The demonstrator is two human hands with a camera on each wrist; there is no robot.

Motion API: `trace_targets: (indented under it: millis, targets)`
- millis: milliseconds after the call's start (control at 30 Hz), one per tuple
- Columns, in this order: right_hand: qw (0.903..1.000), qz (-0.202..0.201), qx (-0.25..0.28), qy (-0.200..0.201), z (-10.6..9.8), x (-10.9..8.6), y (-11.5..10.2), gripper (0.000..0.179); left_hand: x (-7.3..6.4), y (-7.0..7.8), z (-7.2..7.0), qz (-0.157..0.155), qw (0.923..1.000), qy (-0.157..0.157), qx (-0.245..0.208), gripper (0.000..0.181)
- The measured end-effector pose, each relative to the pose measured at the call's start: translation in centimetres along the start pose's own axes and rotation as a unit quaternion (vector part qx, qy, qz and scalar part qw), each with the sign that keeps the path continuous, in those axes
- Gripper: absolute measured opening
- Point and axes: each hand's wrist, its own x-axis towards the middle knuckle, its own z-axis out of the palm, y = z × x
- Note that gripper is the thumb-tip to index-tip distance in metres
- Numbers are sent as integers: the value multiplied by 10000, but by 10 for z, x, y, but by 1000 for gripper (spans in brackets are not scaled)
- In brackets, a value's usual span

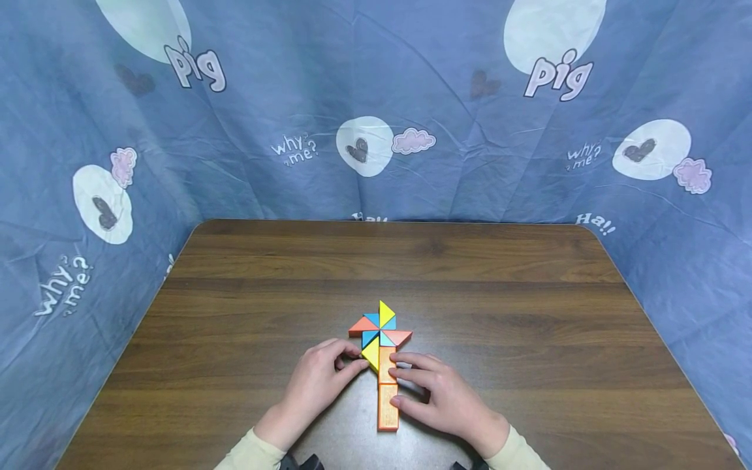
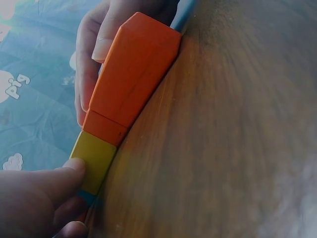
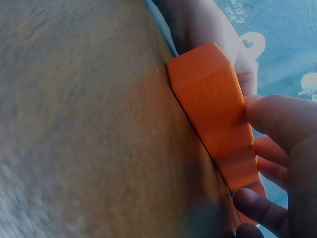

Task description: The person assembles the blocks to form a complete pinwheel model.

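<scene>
A pinwheel of triangular blocks lies on the table, with blue triangles [image 1: 371, 338], red triangles [image 1: 364, 325] and a yellow triangle [image 1: 386, 314] at its top. Below it, two orange rectangular blocks [image 1: 388, 414] run end to end as a stem. My left hand [image 1: 320, 375] pinches the corner of another yellow triangular block [image 1: 372, 354], thumb on its lower side, against the stem's upper left. The left wrist view shows that thumb on the yellow block's side [image 2: 94, 161]. From the right, my right hand [image 1: 440, 395] touches both orange blocks with thumb and fingertips.
The brown wooden table [image 1: 264, 294] extends round the blocks on every side. Behind it hangs a blue printed cloth [image 1: 411, 78]. Dark wrist straps [image 1: 301, 462] show at the lower edge, next to light sleeves [image 1: 252, 454].
</scene>
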Motion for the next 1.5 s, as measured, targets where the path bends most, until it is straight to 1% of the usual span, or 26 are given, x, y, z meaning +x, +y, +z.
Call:
trace_targets:
  millis: [133,267,467,800,1000,1300,1500]
  targets:
    - [10000,36,-41,16,0,-1,0,39,1,1,0,-74,10000,-45,-22,17]
    - [10000,-15,-48,86,1,-1,1,39,1,1,0,-117,9999,-66,-19,17]
    - [9999,85,51,29,1,-1,1,39,1,2,0,-141,9999,-46,20,16]
    - [9999,100,67,-20,0,-1,1,39,2,2,1,-114,9999,31,105,16]
    - [10000,14,17,51,1,-1,2,39,2,2,1,-57,9999,58,115,16]
    - [10000,57,60,13,0,-1,1,39,3,2,0,-39,9999,64,136,16]
    - [9999,-77,12,116,1,0,2,39,3,2,0,-63,9999,44,144,16]
